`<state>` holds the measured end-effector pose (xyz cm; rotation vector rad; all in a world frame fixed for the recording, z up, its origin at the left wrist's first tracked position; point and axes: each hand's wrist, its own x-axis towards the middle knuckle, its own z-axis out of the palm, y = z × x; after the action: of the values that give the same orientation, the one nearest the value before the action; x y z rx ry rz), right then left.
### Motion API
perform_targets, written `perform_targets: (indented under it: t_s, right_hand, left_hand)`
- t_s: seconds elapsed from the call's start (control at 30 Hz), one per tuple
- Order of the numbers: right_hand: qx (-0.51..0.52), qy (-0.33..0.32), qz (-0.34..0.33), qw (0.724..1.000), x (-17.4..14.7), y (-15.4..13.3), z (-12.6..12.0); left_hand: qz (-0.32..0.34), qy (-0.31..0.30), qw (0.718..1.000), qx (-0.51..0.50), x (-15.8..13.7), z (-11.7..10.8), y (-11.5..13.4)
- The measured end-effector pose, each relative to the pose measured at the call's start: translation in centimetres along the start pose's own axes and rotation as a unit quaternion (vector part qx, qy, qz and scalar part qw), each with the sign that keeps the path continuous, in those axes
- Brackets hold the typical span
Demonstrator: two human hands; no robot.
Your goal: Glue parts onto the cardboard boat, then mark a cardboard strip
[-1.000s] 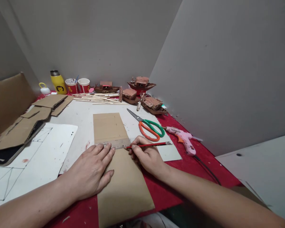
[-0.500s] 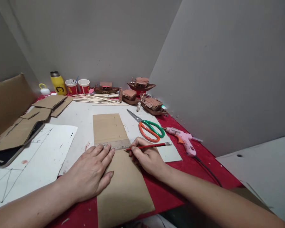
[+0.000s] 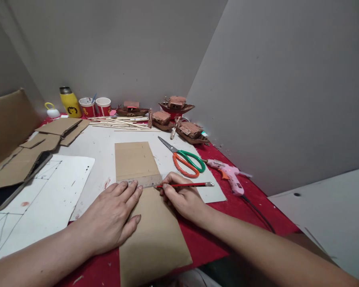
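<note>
A long strip of brown cardboard lies lengthwise in front of me. Across it rests a clear ruler. My left hand lies flat, its fingertips pressing on the ruler and its thumb on the cardboard. Pinched in my right hand is a red pencil, its tip at the ruler's near edge by the strip's right side. Just beyond my right hand lie scissors with one orange and one green handle.
A pink glue gun with a cord lies on the red cloth at right. Model boats, thin sticks, paper cups and a yellow bottle line the back. Cardboard pieces and a drawn sheet are at left.
The pencil tip has shifted slightly left along the ruler's edge, and the pencil lies a little flatter. My left hand stays on the ruler. The whole view has shifted slightly.
</note>
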<state>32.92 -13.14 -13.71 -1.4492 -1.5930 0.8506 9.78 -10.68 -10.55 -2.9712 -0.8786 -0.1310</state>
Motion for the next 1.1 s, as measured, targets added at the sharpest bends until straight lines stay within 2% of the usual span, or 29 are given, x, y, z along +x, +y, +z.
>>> perform_targets:
  t_s: [0.43,0.6,0.83,1.1]
  right_hand:
    - [0.062,-0.022,0.04,0.997,0.1,-0.1,0.0]
    - [0.038,-0.018,0.026,0.999,0.1,-0.1,-0.1]
    - [0.094,-0.028,0.058,0.994,0.2,-0.5,0.0]
    - [0.128,-0.027,0.063,0.989,0.3,-1.2,-0.3]
  left_hand:
    - [0.003,-0.01,1.0,0.001,0.0,0.0,0.0]
    - [-0.001,-0.011,1.0,0.0,-0.1,0.0,0.0]
    - [-0.002,-0.01,1.0,-0.012,-0.1,0.0,-0.1]
    - [-0.003,-0.012,1.0,-0.019,0.0,0.2,-0.1]
